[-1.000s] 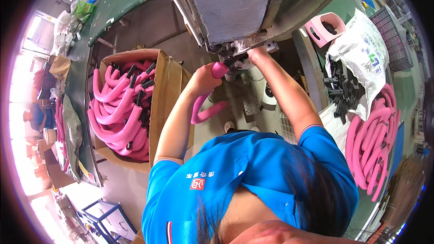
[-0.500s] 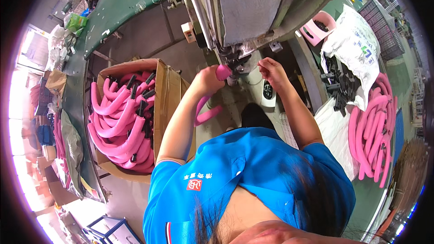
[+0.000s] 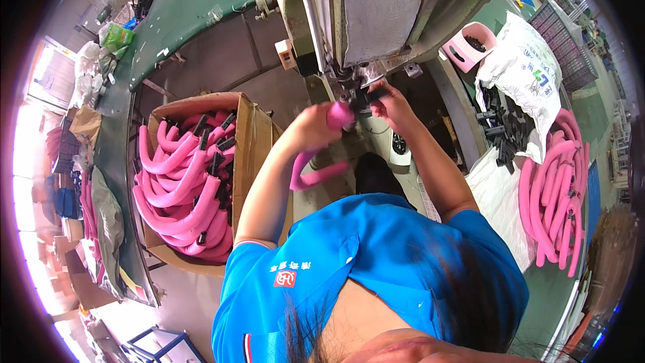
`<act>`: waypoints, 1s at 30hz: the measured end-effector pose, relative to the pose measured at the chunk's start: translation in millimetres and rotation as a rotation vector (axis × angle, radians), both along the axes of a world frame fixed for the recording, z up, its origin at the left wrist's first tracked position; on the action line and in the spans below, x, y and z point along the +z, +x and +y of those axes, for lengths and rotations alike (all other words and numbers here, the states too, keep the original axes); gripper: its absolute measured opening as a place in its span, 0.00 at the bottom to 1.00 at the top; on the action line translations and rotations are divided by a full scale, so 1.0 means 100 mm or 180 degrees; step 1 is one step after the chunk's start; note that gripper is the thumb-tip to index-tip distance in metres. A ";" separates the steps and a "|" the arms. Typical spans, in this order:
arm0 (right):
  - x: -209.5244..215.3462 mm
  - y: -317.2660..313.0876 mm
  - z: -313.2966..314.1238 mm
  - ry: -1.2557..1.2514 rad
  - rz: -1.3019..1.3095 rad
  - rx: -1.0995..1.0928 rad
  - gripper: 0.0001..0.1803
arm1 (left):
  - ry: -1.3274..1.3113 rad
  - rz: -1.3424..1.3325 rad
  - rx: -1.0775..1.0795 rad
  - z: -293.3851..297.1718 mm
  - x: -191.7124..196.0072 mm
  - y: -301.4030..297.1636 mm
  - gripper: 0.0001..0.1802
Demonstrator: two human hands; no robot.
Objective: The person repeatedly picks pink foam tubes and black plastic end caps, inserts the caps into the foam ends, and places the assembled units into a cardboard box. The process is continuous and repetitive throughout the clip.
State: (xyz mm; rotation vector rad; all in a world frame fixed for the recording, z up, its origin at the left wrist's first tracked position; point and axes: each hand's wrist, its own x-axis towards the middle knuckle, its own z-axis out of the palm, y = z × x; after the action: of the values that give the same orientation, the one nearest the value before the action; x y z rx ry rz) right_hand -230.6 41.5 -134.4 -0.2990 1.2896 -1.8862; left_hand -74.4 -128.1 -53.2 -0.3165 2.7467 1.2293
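Note:
My left hand [image 3: 312,128] is wrapped around a pink foam-covered tube [image 3: 321,175], whose curved end hangs below the fist. The tube's upper end shows at the knuckles, just under the head of a green press machine [image 3: 381,23]. Close beside it, my right hand [image 3: 395,109] has its fingers pinched on a black plastic piece [image 3: 365,99] at the machine's tooling. The hand partly hides that piece, and I cannot tell whether it is joined to the tube.
A cardboard box [image 3: 259,141] of pink tubes with black ends stands at left. On the right lie black plastic parts [image 3: 505,136], a white sack [image 3: 527,60], a pink bin [image 3: 463,57] and more pink tubes [image 3: 554,195]. A white tray [image 3: 400,158] sits below the machine.
My right hand has moved up and left to the black piece at the machine. My left hand and the pink tube have shifted slightly right, blurred by motion.

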 end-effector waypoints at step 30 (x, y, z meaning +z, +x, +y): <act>0.90 0.98 1.43 -0.0220 0.0710 0.0970 0.22 | -0.0513 0.0577 -0.0974 1.52 -0.06 0.58 0.20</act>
State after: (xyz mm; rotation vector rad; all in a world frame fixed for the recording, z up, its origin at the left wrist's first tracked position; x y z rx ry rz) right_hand -132.5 184.5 -44.2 -0.7183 1.2438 -1.6727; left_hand -16.5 24.3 -58.9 0.2075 2.9087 1.0056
